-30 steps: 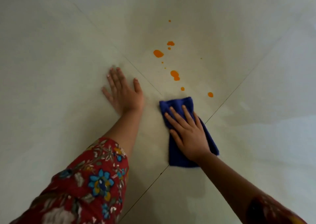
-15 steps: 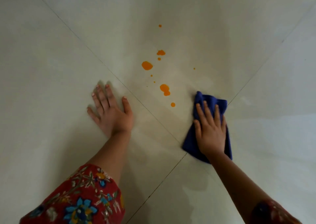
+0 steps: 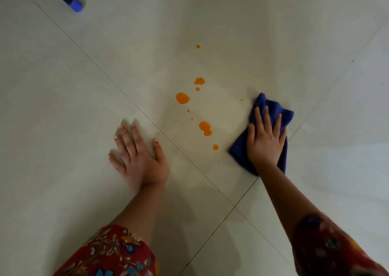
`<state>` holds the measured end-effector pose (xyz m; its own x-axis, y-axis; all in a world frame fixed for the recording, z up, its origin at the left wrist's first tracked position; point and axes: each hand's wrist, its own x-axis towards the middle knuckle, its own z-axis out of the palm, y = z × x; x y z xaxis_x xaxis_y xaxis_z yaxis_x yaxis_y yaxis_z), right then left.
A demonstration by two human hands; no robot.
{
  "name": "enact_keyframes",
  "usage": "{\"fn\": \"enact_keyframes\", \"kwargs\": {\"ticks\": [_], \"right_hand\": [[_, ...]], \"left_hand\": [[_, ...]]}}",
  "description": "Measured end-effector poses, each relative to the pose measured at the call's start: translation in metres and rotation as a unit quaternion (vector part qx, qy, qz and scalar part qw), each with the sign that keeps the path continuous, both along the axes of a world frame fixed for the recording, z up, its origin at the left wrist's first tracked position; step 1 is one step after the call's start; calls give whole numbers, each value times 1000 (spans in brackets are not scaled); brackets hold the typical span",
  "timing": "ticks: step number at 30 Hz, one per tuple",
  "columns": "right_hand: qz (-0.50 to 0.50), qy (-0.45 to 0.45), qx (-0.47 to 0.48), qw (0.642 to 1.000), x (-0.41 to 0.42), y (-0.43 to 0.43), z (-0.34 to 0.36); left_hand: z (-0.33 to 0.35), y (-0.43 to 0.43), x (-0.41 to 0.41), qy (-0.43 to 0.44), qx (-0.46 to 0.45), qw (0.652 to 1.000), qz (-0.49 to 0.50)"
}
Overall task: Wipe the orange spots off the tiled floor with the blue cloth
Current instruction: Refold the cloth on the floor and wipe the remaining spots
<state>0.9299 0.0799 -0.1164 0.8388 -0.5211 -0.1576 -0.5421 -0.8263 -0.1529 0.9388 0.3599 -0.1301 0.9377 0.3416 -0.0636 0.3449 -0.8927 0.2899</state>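
Note:
Several orange spots point(image 3: 182, 98) dot the pale tiled floor point(image 3: 63, 107) in a line running from far to near, the nearest one point(image 3: 215, 147) lying just left of the cloth. The folded blue cloth point(image 3: 271, 107) lies flat on the floor right of the spots. My right hand point(image 3: 265, 141) presses down on it with fingers spread, covering its middle. My left hand point(image 3: 139, 157) rests palm down on the bare tile, left of the spots, fingers apart and holding nothing.
A black stick with a blue tip point(image 3: 74, 4) lies on the floor at the far left. Dark grout lines point(image 3: 234, 206) cross below the hands. Red flowered sleeves show at the bottom edge.
My right hand has slid the cloth from near the grout crossing to the right and away, past the nearest spots. The rightmost orange spot is no longer visible. My left hand stays planted.

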Motion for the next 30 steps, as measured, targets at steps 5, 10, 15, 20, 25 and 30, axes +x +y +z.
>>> {"fn": "enact_keyframes", "kwargs": {"ticks": [5,10,15,20,25,30], "right_hand": [[93,-10,15,995,46,33,-1],[105,16,1,994,-22,6,1],[7,19,-12,1000,10,17,0],[30,9,2,1000,28,81,3],[44,33,-3,998,-26,71,5],[-68,15,21,997,61,81,1]], "left_hand": [[0,0,0,-1,-4,1000,2],[-1,0,0,11,1,1000,1],[3,0,0,23,6,1000,-1],[6,-1,1,32,7,999,-3],[6,1,-1,32,7,999,-2],[8,-1,2,37,12,999,-4]]}}
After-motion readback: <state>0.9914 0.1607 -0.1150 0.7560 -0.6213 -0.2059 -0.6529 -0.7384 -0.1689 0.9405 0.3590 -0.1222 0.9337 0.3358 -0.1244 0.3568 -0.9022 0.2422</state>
